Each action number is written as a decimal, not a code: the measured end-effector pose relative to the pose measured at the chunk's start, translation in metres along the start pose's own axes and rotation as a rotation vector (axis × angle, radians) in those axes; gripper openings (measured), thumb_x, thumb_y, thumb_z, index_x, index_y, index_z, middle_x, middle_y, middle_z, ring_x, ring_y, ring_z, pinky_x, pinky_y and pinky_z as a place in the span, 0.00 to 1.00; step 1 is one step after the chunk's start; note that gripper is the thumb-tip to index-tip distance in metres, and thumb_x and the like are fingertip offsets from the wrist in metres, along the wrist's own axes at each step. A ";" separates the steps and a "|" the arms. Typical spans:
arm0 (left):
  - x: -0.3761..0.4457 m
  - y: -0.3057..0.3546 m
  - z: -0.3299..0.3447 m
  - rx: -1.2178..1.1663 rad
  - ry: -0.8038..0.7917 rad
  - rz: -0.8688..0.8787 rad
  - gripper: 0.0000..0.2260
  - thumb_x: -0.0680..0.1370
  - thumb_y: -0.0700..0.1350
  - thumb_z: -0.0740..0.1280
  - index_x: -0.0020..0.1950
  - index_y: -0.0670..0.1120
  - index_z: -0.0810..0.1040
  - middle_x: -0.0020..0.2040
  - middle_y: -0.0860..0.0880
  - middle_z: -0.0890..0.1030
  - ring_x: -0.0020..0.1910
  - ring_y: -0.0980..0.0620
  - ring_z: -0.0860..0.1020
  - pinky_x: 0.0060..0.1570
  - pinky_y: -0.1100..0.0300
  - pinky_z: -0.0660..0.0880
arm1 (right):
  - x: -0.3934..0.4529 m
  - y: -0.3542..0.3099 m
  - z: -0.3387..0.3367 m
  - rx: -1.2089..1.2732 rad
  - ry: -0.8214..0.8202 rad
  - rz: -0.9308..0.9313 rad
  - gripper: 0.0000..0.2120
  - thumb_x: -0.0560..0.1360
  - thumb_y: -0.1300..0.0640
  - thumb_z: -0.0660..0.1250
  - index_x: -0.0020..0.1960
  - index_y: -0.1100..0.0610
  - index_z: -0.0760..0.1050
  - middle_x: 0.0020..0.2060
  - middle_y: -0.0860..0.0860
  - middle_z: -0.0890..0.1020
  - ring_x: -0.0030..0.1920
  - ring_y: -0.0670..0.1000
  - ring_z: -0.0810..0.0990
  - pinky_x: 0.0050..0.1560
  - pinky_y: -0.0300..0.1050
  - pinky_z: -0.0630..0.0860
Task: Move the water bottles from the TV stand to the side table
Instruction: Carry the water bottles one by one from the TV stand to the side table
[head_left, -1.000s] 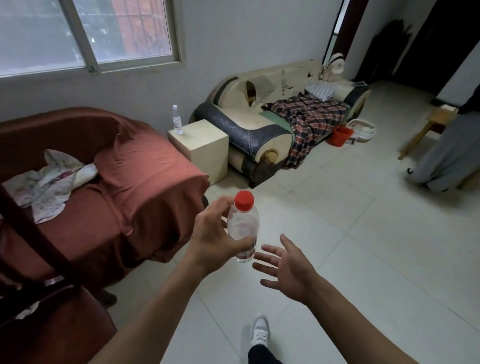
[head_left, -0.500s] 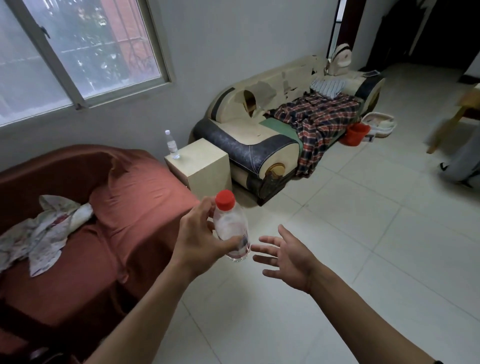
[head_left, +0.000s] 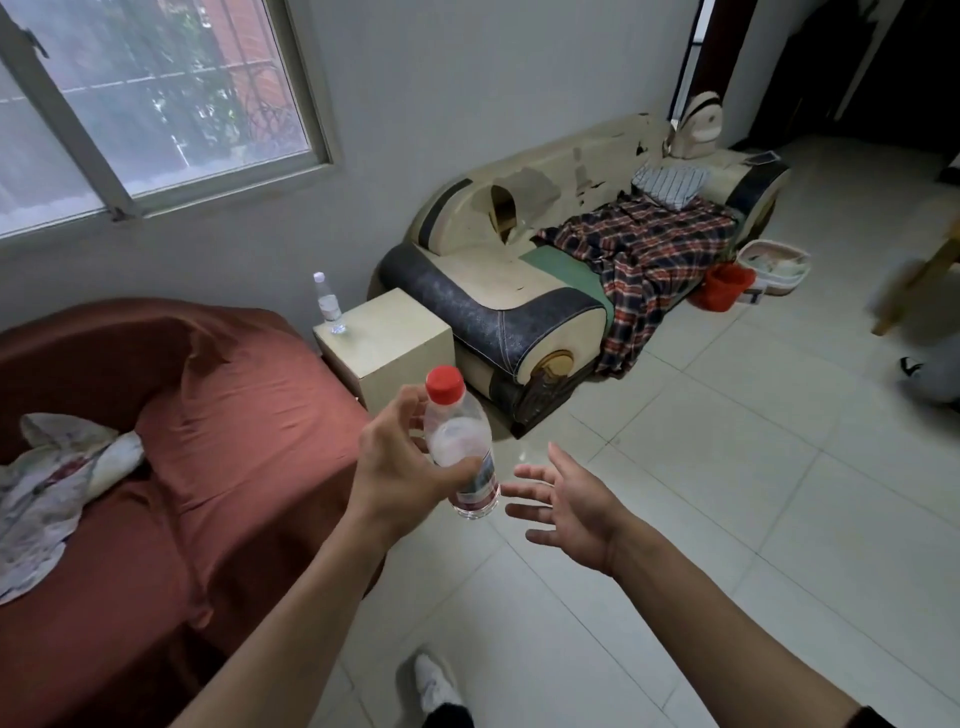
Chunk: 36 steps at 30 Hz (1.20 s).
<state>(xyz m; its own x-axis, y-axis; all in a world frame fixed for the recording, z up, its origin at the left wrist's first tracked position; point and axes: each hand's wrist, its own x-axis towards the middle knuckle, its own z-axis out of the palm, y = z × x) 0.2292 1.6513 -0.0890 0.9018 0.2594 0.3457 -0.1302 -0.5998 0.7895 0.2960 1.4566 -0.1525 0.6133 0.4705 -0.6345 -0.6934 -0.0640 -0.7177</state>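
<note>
Left hand (head_left: 400, 467) grips red-capped water bottle (head_left: 460, 447) mid-air over the floor | right hand (head_left: 566, 501) spread, holding nothing | second water bottle (head_left: 328, 304) upright at counter's (head_left: 395, 332) far-left corner beside red sofa (head_left: 208, 441)

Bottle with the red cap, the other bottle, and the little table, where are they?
Bottle with the red cap (head_left: 457, 441): head view, on its clear body.
Other bottle (head_left: 328, 304): head view, on its label.
Side table (head_left: 395, 322): head view, on its bare top.
</note>
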 end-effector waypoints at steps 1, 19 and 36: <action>0.013 -0.009 0.002 -0.006 -0.004 -0.002 0.30 0.61 0.46 0.83 0.59 0.55 0.74 0.52 0.55 0.82 0.50 0.58 0.81 0.45 0.68 0.79 | 0.013 -0.009 0.002 -0.022 0.009 -0.001 0.30 0.81 0.35 0.46 0.68 0.54 0.70 0.60 0.54 0.81 0.63 0.57 0.75 0.71 0.62 0.62; 0.237 -0.142 0.012 -0.028 0.048 -0.091 0.27 0.60 0.51 0.80 0.56 0.55 0.75 0.49 0.56 0.82 0.46 0.54 0.81 0.46 0.51 0.80 | 0.221 -0.158 0.047 -0.103 0.117 0.031 0.28 0.80 0.35 0.47 0.65 0.53 0.72 0.60 0.50 0.81 0.64 0.57 0.76 0.68 0.58 0.64; 0.446 -0.181 0.066 0.081 0.145 -0.217 0.27 0.60 0.46 0.79 0.56 0.52 0.76 0.49 0.56 0.81 0.48 0.56 0.80 0.45 0.55 0.80 | 0.415 -0.325 -0.001 -0.126 -0.068 0.101 0.28 0.79 0.33 0.48 0.62 0.52 0.73 0.59 0.50 0.82 0.58 0.55 0.77 0.62 0.57 0.65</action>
<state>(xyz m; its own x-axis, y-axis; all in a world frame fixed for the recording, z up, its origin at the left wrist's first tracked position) 0.6819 1.8257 -0.1109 0.8359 0.4906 0.2460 0.0986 -0.5753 0.8120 0.7760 1.6718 -0.1831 0.5130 0.5147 -0.6870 -0.6943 -0.2218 -0.6847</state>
